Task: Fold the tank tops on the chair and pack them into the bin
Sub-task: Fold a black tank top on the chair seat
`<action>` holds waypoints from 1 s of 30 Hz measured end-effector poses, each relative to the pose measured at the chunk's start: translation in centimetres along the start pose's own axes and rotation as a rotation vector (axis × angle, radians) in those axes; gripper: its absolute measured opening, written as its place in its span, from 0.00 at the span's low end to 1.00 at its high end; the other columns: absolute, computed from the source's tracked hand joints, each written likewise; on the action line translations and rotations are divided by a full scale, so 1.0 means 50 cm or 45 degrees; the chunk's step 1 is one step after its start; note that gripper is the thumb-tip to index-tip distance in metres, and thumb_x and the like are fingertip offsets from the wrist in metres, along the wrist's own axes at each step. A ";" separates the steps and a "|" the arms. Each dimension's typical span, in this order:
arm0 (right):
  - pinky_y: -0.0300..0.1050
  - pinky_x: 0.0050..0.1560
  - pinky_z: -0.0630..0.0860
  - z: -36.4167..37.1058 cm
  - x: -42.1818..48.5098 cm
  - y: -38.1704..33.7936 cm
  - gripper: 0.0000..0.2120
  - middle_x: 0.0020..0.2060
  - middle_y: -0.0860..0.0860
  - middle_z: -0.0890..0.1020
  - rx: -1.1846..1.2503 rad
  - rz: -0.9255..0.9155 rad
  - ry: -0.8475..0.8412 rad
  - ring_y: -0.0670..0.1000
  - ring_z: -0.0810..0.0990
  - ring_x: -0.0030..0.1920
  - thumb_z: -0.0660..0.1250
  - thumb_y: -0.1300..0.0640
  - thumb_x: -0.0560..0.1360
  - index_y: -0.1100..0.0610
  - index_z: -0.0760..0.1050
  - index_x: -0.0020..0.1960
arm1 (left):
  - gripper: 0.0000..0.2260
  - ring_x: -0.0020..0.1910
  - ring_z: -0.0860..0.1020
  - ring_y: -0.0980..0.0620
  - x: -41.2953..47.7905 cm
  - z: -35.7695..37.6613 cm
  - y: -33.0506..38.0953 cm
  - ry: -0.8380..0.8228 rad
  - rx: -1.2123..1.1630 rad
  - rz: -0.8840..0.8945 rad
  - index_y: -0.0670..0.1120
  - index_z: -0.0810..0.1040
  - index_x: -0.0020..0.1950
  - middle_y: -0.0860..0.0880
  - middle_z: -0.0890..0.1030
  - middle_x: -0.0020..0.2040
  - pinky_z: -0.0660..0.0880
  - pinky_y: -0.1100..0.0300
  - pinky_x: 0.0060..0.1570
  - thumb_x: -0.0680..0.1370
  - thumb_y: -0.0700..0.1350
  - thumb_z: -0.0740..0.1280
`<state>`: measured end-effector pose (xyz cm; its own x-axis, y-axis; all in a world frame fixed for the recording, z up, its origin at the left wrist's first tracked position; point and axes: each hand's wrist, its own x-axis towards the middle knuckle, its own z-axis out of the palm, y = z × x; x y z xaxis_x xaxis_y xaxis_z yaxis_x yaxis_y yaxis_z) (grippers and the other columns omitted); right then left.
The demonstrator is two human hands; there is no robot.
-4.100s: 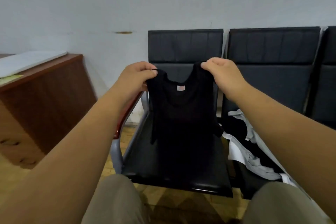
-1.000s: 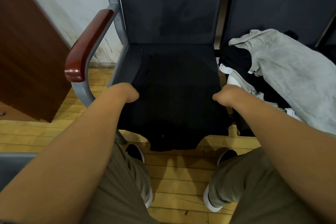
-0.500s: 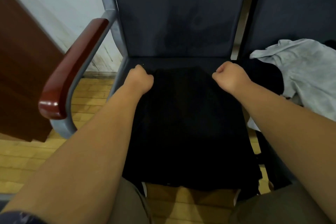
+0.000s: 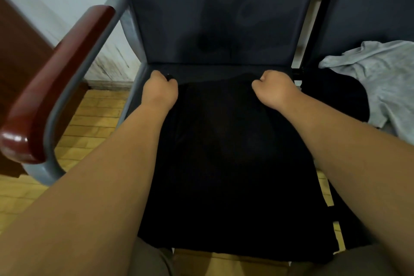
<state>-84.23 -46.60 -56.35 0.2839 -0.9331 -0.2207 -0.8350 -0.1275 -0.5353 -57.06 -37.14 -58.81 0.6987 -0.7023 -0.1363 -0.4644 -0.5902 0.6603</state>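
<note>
Armrest, dark red, is sitting at 9 o'clock of the chair, and right of it the left hand is pinching the far-left corner of the black tank top, curled tight on fabric. Tank top is lying flat across the seat, near hem hanging over the front at 6 o'clock, while the right hand is gripping its far-right corner, curled closed around it. Grey garment is lying heaped on the next chair at 3 o'clock.
</note>
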 end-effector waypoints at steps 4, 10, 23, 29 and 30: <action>0.46 0.41 0.69 -0.007 -0.011 0.008 0.09 0.46 0.51 0.78 0.283 0.064 0.023 0.49 0.74 0.43 0.59 0.54 0.83 0.58 0.76 0.53 | 0.14 0.47 0.80 0.40 -0.012 -0.030 0.000 0.071 -0.336 -0.148 0.39 0.76 0.60 0.41 0.80 0.48 0.73 0.54 0.45 0.80 0.46 0.65; 0.58 0.65 0.78 -0.010 -0.014 0.018 0.14 0.59 0.56 0.83 1.054 0.368 -0.045 0.59 0.81 0.59 0.66 0.60 0.75 0.55 0.81 0.59 | 0.27 0.54 0.87 0.39 0.036 -0.046 -0.053 -0.079 -1.049 -0.278 0.42 0.79 0.65 0.39 0.86 0.56 0.85 0.43 0.53 0.65 0.40 0.72; 0.48 0.50 0.79 -0.025 -0.008 0.038 0.18 0.51 0.43 0.76 0.325 -0.180 0.284 0.49 0.80 0.47 0.70 0.60 0.77 0.46 0.73 0.62 | 0.27 0.57 0.84 0.49 0.007 -0.062 -0.012 0.090 -1.000 -0.050 0.54 0.75 0.64 0.50 0.85 0.56 0.82 0.47 0.62 0.77 0.25 0.63; 0.57 0.59 0.78 -0.036 0.011 0.044 0.11 0.50 0.53 0.82 -0.187 -0.088 0.470 0.61 0.77 0.59 0.70 0.45 0.79 0.51 0.80 0.55 | 0.28 0.57 0.84 0.47 0.026 -0.054 -0.035 0.207 -0.949 -0.076 0.57 0.76 0.61 0.50 0.84 0.57 0.84 0.52 0.54 0.75 0.25 0.62; 0.58 0.59 0.76 -0.037 0.013 0.046 0.14 0.51 0.55 0.82 -0.231 -0.067 0.471 0.63 0.76 0.60 0.69 0.42 0.79 0.52 0.80 0.55 | 0.26 0.56 0.84 0.46 0.032 -0.052 -0.041 0.224 -0.942 -0.092 0.56 0.76 0.62 0.49 0.83 0.57 0.84 0.52 0.54 0.76 0.27 0.63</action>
<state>-86.84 -48.11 -56.20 0.1678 -0.9774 0.1286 -0.9027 -0.2047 -0.3785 -53.57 -36.04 -58.48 0.8187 -0.5618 -0.1190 0.0278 -0.1682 0.9854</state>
